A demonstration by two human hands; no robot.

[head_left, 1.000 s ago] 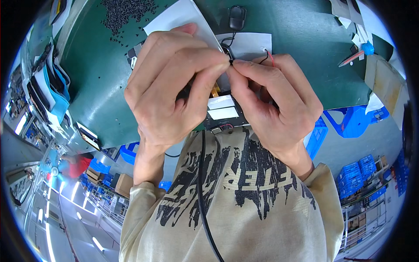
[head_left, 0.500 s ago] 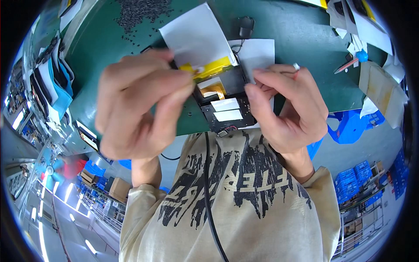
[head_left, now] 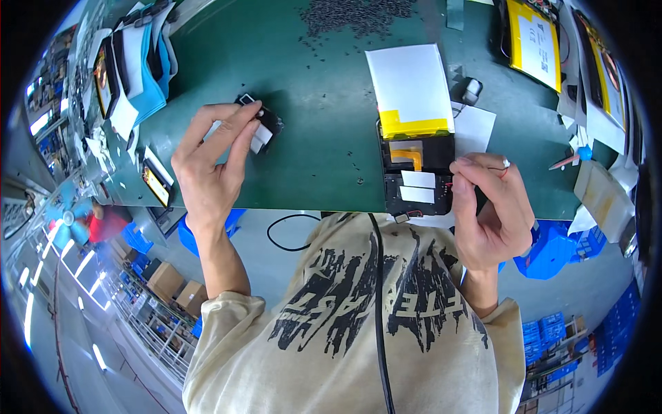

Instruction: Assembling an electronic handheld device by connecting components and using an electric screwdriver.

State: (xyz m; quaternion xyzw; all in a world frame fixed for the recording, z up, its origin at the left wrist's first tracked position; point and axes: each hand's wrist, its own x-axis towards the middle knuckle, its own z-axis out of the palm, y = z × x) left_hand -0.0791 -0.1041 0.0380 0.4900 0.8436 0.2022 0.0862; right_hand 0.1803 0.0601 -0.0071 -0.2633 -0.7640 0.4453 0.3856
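My left hand (head_left: pixel 217 148) is at the left with thumb and fingertips pinched together; a tiny pale speck shows at the tips, too small to name. Behind those fingers is a small black part (head_left: pixel 273 124) with white patches; I cannot tell whether it is held or lies on the table. An opened black electronic device (head_left: pixel 445 148) lies at the table's near edge. It has white pads, an orange flex strip and a white battery-like slab (head_left: pixel 408 86) with yellow tape folded beyond it. My right hand (head_left: pixel 493 210) is pinched closed at the device's right edge, its grip's contents hidden.
Many small black pieces (head_left: pixel 352 17) are scattered at the green table's far side. White paper (head_left: pixel 474 129) and a small dark plug-like item (head_left: pixel 470 92) lie beyond the device. Yellow-edged battery packs (head_left: pixel 534 45) stand at the far right; stacked sheets (head_left: pixel 148 83) sit at the left.
My left hand has drawn away leftward from the device to the small black part. The right hand stays by the device's right edge. The view has shifted, so the table scene sits further right.
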